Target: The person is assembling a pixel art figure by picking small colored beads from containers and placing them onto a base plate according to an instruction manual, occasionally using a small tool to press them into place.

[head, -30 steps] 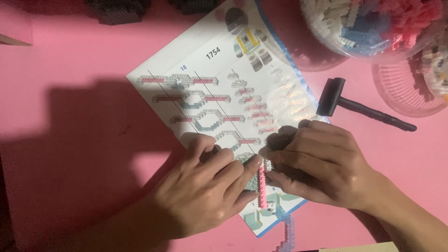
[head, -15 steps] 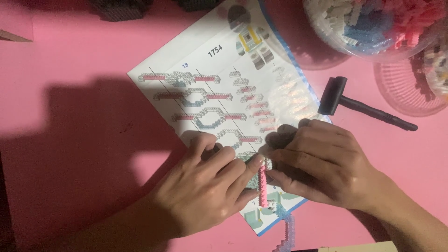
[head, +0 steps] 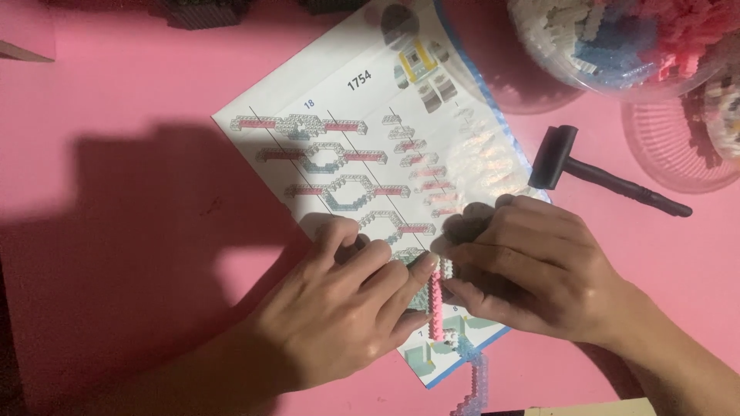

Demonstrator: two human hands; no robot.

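The pink table (head: 139,92) lies open along its left side and near-left corner, where only shadow falls. The middle is covered by the flat instruction sheet (head: 362,146), which would not block a pass. Toward the far right corner stand a clear tub of bricks (head: 609,46) and a shallow clear dish (head: 678,146), with a small black hammer (head: 593,171) lying just in front. Dark block pieces (head: 204,11) sit at the far edge. A pale brick strip (head: 476,385) lies at the near edge.

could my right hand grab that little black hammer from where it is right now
Probably yes. The black hammer lies on the pink table just beyond the right hand, nothing between them, though that hand is pressing on the pink brick strip.
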